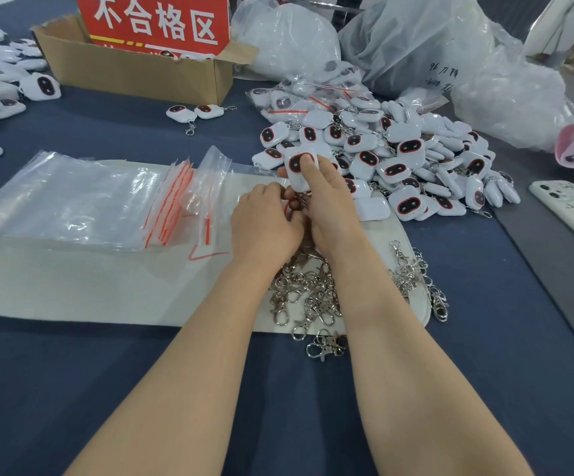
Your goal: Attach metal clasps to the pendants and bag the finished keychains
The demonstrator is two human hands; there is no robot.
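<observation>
Glossy white plastic pendants (381,156), shiny metal clasps (308,297), matt cloth mat (107,286)

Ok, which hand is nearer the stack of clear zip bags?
Left. The left hand, pinching a clasp, is just right of the zip bags; the right hand, holding a pendant, sits farther right.

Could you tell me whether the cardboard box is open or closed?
Open: the cardboard box has its flaps folded outward, and a red sign rises out of its top.

Both forearms stretched forward, hands touching: right hand (327,204) gripped a pendant (295,174), left hand (265,226) pinched its clasp (301,199).
</observation>
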